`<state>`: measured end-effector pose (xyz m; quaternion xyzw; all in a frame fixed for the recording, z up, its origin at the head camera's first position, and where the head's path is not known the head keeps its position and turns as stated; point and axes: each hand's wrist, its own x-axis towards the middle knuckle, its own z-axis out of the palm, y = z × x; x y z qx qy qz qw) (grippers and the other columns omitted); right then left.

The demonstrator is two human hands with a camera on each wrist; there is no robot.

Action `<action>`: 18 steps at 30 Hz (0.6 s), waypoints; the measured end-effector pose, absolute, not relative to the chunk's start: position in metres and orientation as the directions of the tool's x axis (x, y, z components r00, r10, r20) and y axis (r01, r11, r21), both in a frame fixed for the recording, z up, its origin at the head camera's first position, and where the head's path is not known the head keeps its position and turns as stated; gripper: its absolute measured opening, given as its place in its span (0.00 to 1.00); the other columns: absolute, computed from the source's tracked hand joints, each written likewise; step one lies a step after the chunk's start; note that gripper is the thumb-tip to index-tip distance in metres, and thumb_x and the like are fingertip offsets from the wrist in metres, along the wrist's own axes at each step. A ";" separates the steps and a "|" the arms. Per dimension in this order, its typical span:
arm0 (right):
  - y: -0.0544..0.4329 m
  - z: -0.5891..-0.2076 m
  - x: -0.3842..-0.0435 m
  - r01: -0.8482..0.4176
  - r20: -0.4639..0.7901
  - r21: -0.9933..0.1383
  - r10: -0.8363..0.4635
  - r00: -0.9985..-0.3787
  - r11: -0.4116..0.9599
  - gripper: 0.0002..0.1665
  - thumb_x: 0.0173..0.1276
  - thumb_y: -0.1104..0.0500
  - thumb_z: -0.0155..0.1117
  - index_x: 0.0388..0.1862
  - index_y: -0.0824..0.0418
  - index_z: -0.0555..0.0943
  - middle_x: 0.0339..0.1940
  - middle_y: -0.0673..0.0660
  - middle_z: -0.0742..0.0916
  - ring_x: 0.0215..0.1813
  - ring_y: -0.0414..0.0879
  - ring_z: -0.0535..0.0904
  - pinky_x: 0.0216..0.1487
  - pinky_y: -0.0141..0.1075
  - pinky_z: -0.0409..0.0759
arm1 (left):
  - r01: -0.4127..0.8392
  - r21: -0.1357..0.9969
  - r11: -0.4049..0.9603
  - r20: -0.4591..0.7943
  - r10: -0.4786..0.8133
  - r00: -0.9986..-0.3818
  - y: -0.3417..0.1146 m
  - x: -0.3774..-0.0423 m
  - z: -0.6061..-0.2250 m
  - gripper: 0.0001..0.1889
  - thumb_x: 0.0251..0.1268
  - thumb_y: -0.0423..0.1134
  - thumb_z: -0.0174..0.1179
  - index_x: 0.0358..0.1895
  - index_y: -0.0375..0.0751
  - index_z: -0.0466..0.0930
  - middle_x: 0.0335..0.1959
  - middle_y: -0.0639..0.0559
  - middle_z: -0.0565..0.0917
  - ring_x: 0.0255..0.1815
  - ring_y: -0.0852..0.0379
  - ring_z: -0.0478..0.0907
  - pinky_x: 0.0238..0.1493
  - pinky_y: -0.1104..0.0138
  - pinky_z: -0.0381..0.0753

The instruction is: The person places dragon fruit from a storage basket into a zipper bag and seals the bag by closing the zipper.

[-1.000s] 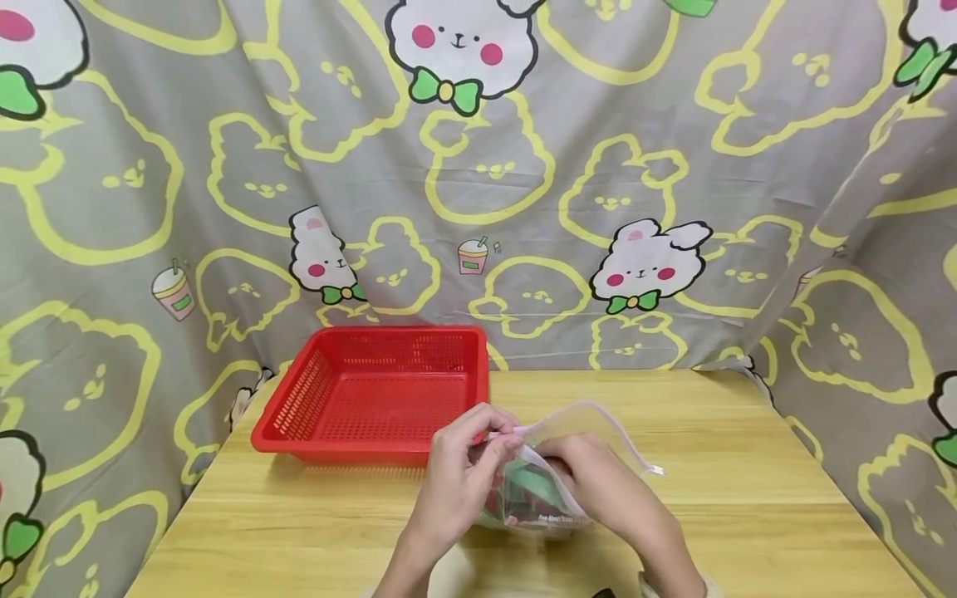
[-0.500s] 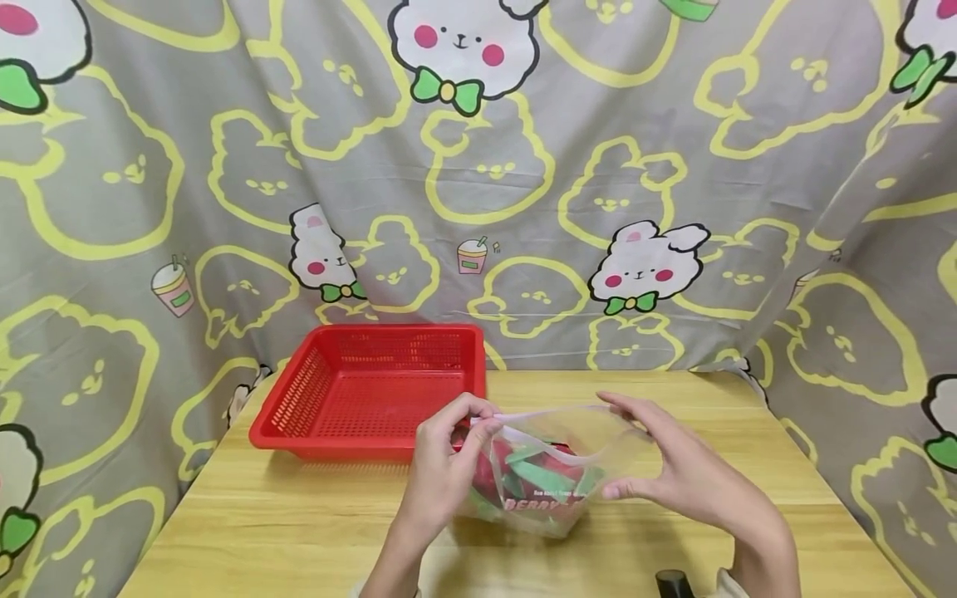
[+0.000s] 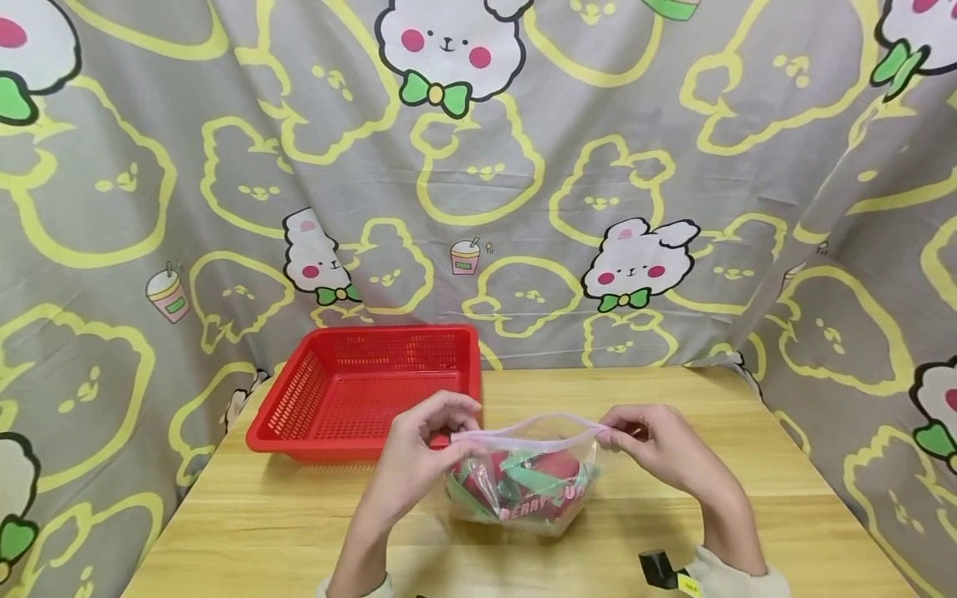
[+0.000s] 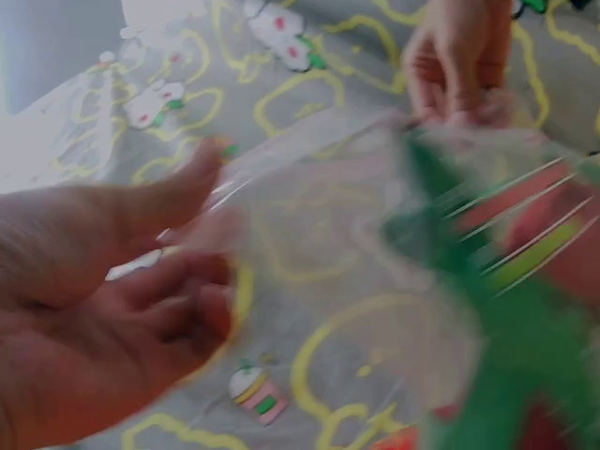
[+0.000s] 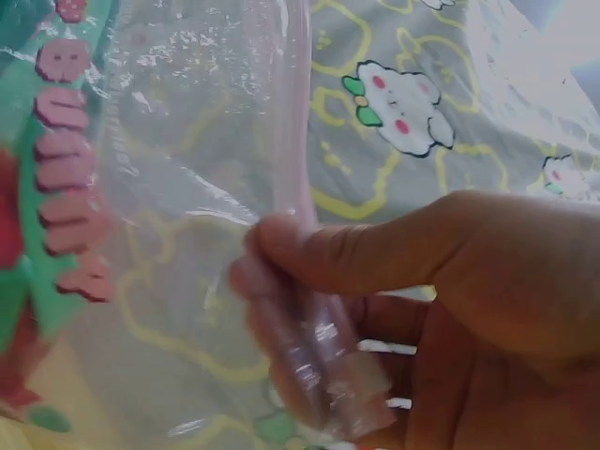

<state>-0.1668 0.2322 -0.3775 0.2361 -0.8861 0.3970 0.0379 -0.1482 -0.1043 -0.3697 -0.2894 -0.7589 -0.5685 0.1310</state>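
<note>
A clear zip bag [image 3: 546,498] with pink lettering and a pale pink zip edge stands over the table in the head view. Red and green items [image 3: 523,473] show through its plastic; their kind is blurred. My left hand [image 3: 422,444] pinches the left end of the bag's mouth between thumb and fingers. At the opposite end, my right hand [image 3: 654,440] pinches the zip edge, also seen close up in the right wrist view, where the thumb [image 5: 347,253] presses the pink strip against the fingers. Between the hands the mouth is stretched wide, its two edges apart.
A red plastic basket [image 3: 366,448] with perforated walls sits behind and left of the bag, close to my left hand. The wooden table [image 3: 710,498] ends at a grey patterned cloth [image 3: 523,183]. By my right sleeve is a small black object [image 3: 658,569].
My right hand was inside the bag's mouth, then came out and spread at its right side. Now it pinches the zip edge. The left hand keeps its hold, moving slightly left.
</note>
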 end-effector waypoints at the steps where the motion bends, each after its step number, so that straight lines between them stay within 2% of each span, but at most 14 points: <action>1: 0.231 -0.380 -0.169 -0.458 0.266 -0.690 -0.392 -0.881 0.561 0.06 0.73 0.58 0.68 0.34 0.51 0.87 0.28 0.46 0.86 0.28 0.38 0.76 0.29 0.34 0.78 | 0.586 0.783 0.208 0.503 0.344 -0.793 -0.107 -0.148 -0.369 0.17 0.54 0.37 0.78 0.47 0.47 0.85 0.35 0.56 0.85 0.34 0.57 0.80 0.35 0.66 0.81; 4: 0.229 -0.388 -0.174 -0.475 0.296 -0.716 -0.393 -0.870 0.511 0.06 0.74 0.60 0.67 0.35 0.52 0.86 0.30 0.49 0.87 0.29 0.38 0.77 0.29 0.33 0.78 | 0.584 0.771 0.255 0.422 0.483 -0.768 -0.109 -0.147 -0.370 0.11 0.59 0.44 0.76 0.42 0.51 0.86 0.41 0.59 0.85 0.41 0.58 0.80 0.41 0.66 0.82; 6: 0.231 -0.391 -0.176 -0.474 0.307 -0.736 -0.386 -0.870 0.483 0.06 0.74 0.60 0.66 0.36 0.53 0.86 0.31 0.50 0.87 0.30 0.39 0.78 0.30 0.33 0.79 | 0.573 0.785 0.234 0.392 0.528 -0.753 -0.104 -0.148 -0.372 0.05 0.65 0.44 0.72 0.37 0.51 0.85 0.46 0.58 0.86 0.45 0.57 0.81 0.40 0.66 0.82; 7: 0.232 -0.392 -0.177 -0.471 0.310 -0.748 -0.381 -0.871 0.468 0.06 0.74 0.61 0.66 0.36 0.54 0.87 0.32 0.50 0.87 0.31 0.40 0.79 0.31 0.33 0.80 | 0.556 0.805 0.209 0.384 0.531 -0.756 -0.101 -0.149 -0.374 0.05 0.69 0.43 0.69 0.34 0.50 0.84 0.48 0.57 0.86 0.46 0.57 0.81 0.38 0.67 0.81; 10: 0.239 -0.394 -0.176 -0.453 0.313 -0.780 -0.358 -0.880 0.432 0.05 0.74 0.61 0.67 0.37 0.57 0.87 0.33 0.51 0.87 0.32 0.42 0.80 0.33 0.34 0.81 | 0.511 0.849 0.135 0.394 0.483 -0.782 -0.091 -0.153 -0.381 0.09 0.74 0.36 0.61 0.32 0.45 0.77 0.36 0.53 0.84 0.34 0.59 0.78 0.26 0.70 0.73; 13: 0.245 -0.393 -0.174 -0.448 0.324 -0.806 -0.345 -0.881 0.388 0.04 0.74 0.63 0.66 0.39 0.60 0.87 0.35 0.55 0.87 0.35 0.43 0.80 0.35 0.34 0.81 | 0.468 0.880 0.079 0.405 0.390 -0.827 -0.082 -0.157 -0.389 0.10 0.76 0.32 0.55 0.31 0.42 0.72 0.24 0.53 0.73 0.27 0.61 0.70 0.24 0.71 0.67; 14: 0.247 -0.393 -0.174 -0.453 0.334 -0.812 -0.344 -0.878 0.368 0.04 0.74 0.64 0.65 0.40 0.60 0.86 0.36 0.56 0.87 0.35 0.43 0.80 0.35 0.34 0.80 | 0.464 0.883 0.069 0.412 0.358 -0.838 -0.080 -0.159 -0.391 0.10 0.77 0.32 0.54 0.31 0.41 0.71 0.22 0.52 0.68 0.26 0.61 0.67 0.24 0.71 0.65; 15: 0.249 -0.392 -0.174 -0.459 0.344 -0.817 -0.346 -0.873 0.348 0.04 0.75 0.65 0.64 0.41 0.61 0.86 0.37 0.57 0.87 0.36 0.44 0.80 0.36 0.35 0.80 | 0.452 0.890 0.061 0.409 0.329 -0.851 -0.079 -0.160 -0.392 0.11 0.78 0.32 0.53 0.31 0.41 0.70 0.22 0.53 0.67 0.27 0.61 0.66 0.26 0.71 0.65; 18: 0.251 -0.391 -0.176 -0.463 0.357 -0.847 -0.365 -0.860 0.262 0.05 0.77 0.67 0.60 0.43 0.64 0.84 0.47 0.60 0.88 0.47 0.45 0.83 0.44 0.34 0.81 | 0.422 0.906 0.016 0.403 0.266 -0.876 -0.076 -0.165 -0.397 0.12 0.79 0.33 0.50 0.31 0.39 0.69 0.24 0.52 0.67 0.29 0.59 0.67 0.28 0.70 0.66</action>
